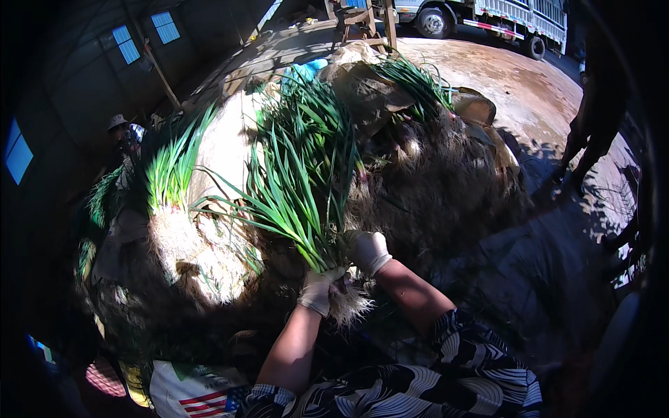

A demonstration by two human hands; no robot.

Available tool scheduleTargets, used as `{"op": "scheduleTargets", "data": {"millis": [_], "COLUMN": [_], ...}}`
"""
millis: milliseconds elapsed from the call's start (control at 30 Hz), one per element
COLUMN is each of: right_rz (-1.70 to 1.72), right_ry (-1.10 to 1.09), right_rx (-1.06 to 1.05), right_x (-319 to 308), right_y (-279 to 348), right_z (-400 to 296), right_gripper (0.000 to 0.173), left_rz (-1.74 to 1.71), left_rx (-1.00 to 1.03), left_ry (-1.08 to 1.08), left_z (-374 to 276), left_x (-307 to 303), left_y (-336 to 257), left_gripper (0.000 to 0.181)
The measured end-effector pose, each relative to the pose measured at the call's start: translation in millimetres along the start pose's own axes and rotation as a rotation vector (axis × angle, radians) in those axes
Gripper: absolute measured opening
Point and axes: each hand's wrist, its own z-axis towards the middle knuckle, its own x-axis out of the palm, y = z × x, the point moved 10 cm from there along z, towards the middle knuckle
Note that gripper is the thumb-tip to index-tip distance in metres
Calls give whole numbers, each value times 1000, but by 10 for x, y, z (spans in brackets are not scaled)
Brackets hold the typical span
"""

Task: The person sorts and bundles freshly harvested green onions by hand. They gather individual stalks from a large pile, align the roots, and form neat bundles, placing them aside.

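Note:
In my left hand, which wears a pale glove, is a bunch of leafy green allium plants, gripped just above its pale roots. The leaves fan out up and to the left. My right hand, gloved too, is at the right side of the same bunch; its fingertips are hidden among the leaves, so its hold cannot be told. Beyond the bunch lies a heap of similar plants. To the left, another sunlit bunch rests with its roots towards me.
Rooted plants and sacking form a large pile at the right. A printed sack lies at lower left. A co-worker in a hat is at far left, and another person's legs show at right. A truck stands behind.

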Motion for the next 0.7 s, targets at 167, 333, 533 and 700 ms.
{"op": "scheduleTargets", "data": {"millis": [167, 333, 533, 700], "right_rz": [-105, -224, -265, -919], "right_ry": [147, 845, -41, -162], "right_rx": [75, 107, -396, -711], "right_x": [1194, 823, -150, 43], "right_y": [-1329, -1043, 344, 654], "right_z": [-240, -922, -92, -230], "right_gripper": [32, 33, 17, 21], "left_rz": [2, -19, 93, 73], "left_rx": [-16, -73, -40, -40], "left_ry": [136, -4, 25, -72], "left_z": [-118, -33, -8, 58], "left_x": [250, 19, 146, -122], "left_y": [-84, 76, 152, 167], "left_gripper": [13, 14, 8, 10]}}
